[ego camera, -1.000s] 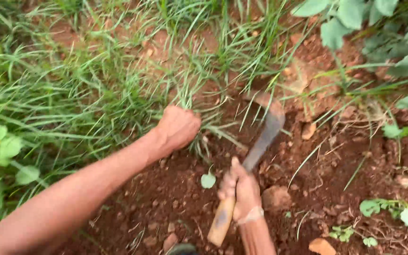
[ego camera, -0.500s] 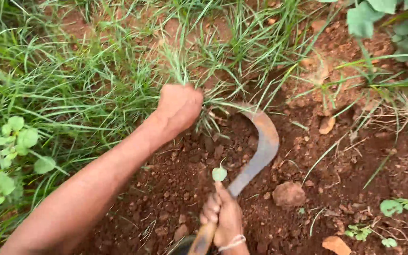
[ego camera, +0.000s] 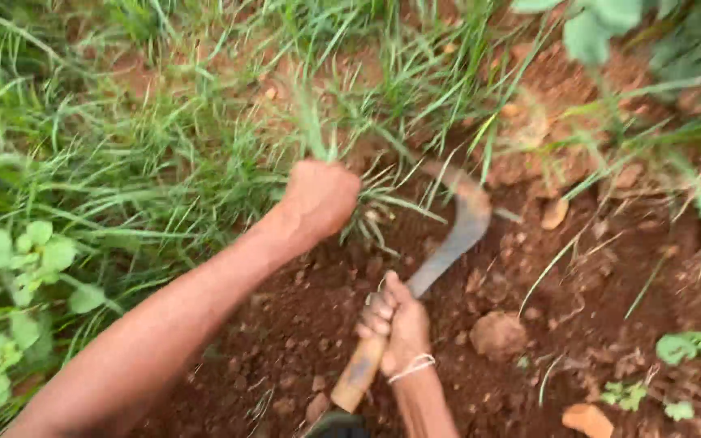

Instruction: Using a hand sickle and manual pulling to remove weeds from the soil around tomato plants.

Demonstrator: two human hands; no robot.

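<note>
At the far left, broad-leaved weeds [ego camera: 18, 268] grow at the edge of a thick stand of grass [ego camera: 139, 170] that fills the upper left of the view. The person's bare left forearm runs up from the lower left, and the left hand [ego camera: 322, 197] is closed in a tight fist around a tuft of grass blades [ego camera: 318, 134], gripping it low near the roots where grass meets the bare red soil [ego camera: 302, 316]. Just right of and below that fist, the right hand [ego camera: 395, 324] is wrapped fully around the wooden handle [ego camera: 359, 369] of a sickle [ego camera: 456, 235], fingers curled shut and a thin pale band around the wrist. The sickle's curved, rust-coloured blade rises from the hand and hooks leftward toward the base of the held tuft; its tip is blurred and lies at the grass roots. Further right, a rounded clod [ego camera: 496, 332] sits on the loose earth beside the blade, an orange stone [ego camera: 586, 419] lies at the lower edge, and small green seedlings [ego camera: 691, 349] and large leaves [ego camera: 602, 28] line the right side.
</note>
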